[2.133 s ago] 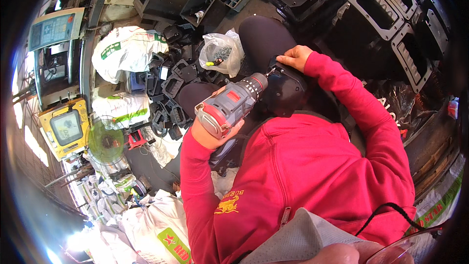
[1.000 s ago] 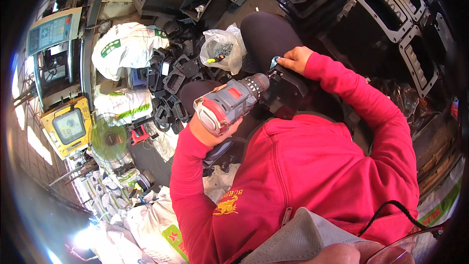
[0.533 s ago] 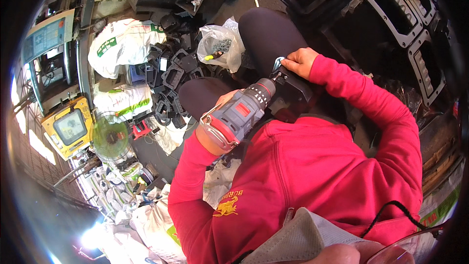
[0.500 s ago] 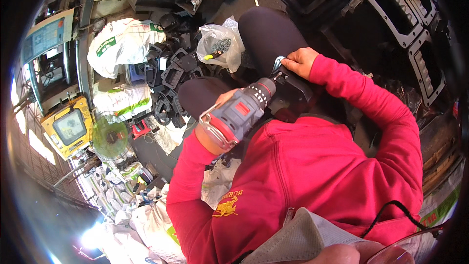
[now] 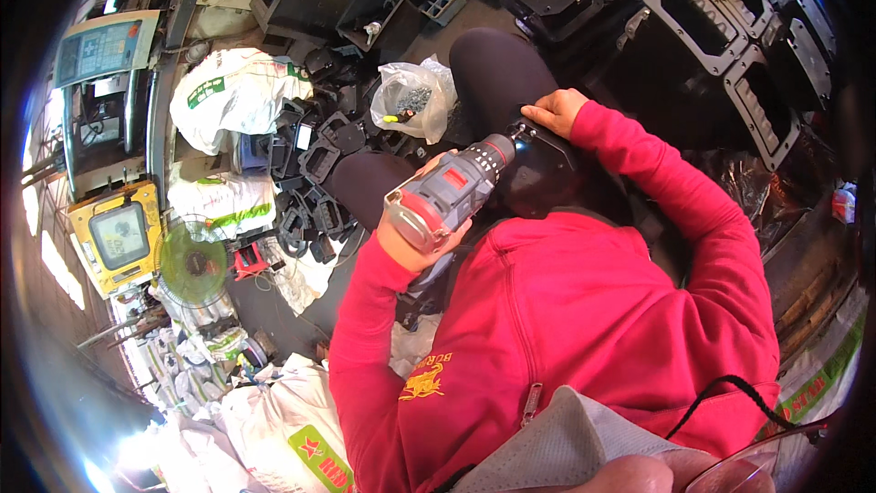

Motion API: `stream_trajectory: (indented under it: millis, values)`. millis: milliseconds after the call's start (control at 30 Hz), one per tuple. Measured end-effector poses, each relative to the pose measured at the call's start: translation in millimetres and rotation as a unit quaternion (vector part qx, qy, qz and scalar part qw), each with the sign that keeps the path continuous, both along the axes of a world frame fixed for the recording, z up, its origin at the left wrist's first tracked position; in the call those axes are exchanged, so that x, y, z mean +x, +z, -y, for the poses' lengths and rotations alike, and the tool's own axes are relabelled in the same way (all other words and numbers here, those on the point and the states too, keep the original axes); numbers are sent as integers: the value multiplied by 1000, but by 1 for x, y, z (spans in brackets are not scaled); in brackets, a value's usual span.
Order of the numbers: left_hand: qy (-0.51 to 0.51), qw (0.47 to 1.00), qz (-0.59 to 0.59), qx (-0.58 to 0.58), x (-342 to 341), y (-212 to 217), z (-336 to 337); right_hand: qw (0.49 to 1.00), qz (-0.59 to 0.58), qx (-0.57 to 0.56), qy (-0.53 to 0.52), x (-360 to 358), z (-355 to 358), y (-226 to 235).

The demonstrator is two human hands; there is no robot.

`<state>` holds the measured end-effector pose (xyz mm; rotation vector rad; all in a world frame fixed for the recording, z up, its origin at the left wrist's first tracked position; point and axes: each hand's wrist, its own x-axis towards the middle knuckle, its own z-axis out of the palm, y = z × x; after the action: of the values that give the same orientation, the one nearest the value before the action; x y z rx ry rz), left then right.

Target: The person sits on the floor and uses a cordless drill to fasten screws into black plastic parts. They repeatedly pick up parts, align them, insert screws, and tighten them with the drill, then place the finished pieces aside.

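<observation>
Drill's [image 5: 447, 190] nudged up-frame, clutched in my left hand [image 5: 402, 246]; right hand [image 5: 555, 112] pinches the black part [image 5: 540, 173], looks unfinished tbh.

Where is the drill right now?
In the head view, the drill is near the middle, held in the left hand, its chuck end close to the black part below the right hand.

Characters [image 5: 436, 360] on jacket [image 5: 593, 301], sacks [image 5: 265, 406] and yellow-framed screen [image 5: 120, 236]
</observation>
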<state>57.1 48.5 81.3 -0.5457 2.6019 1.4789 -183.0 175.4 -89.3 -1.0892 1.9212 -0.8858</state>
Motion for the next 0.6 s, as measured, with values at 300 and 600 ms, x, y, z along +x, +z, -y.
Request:
stream_trajectory:
  millis: [300, 600]
  values:
    - [26, 998, -57, 10, 41, 9, -6, 804, 511, -195, -235, -12, -30, 73]
    - [-37, 988, -148, -38, 49, 23, -15, 632, 733, -216, -130, 53, -11, 113]
